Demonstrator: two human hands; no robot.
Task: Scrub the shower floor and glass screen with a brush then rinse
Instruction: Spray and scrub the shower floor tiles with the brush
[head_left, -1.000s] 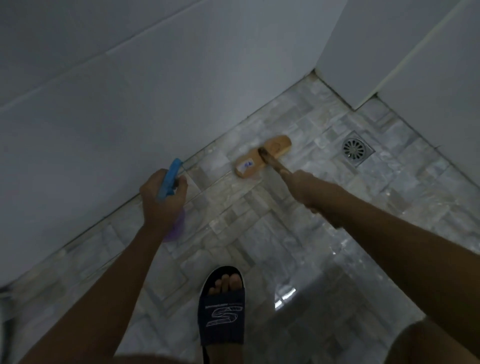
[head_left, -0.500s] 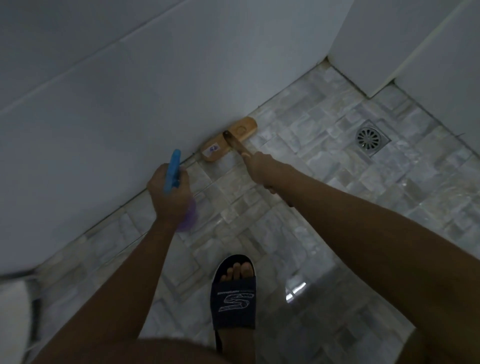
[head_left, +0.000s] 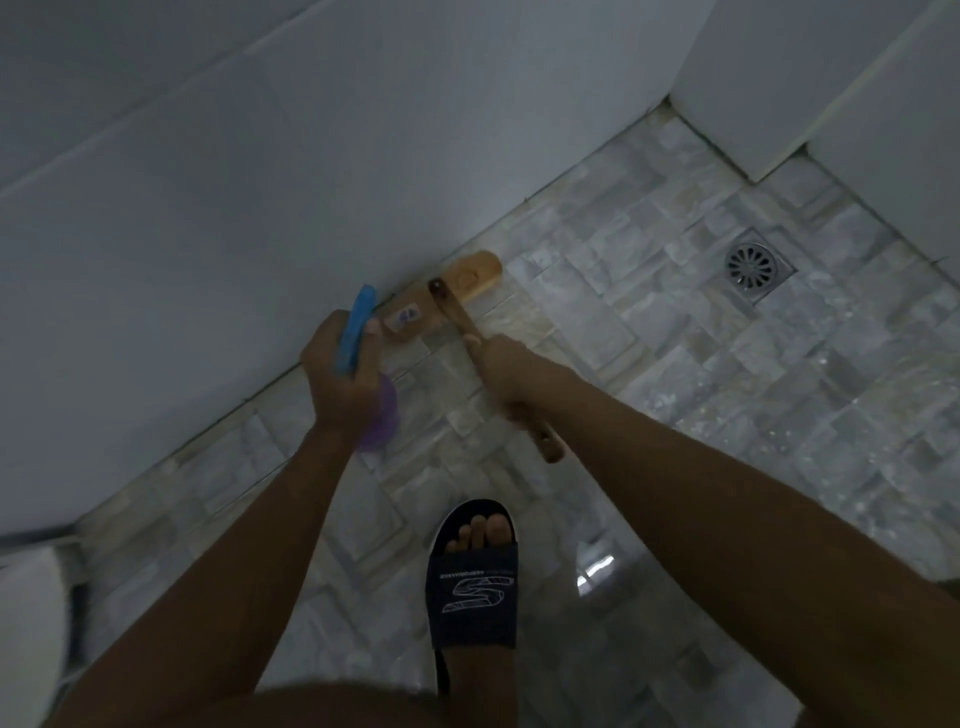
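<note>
Wooden brush at the wall, blue-topped bottle beside; drain well apart.

**Brush at floor edge**

Wooden brush: tan oblong head with a sticker on top, pressed flat on the shower floor, well left of the drain. Handle raised, slanting. Floor: pale stone mosaic, wet sheen.

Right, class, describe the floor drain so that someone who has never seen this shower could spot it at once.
Find the jutting white wall corner at the upper right, then drop to the grey stone-tiled floor below it. There lies the drain, the only metal among the tiles: a round slotted grate in a square frame.
</note>
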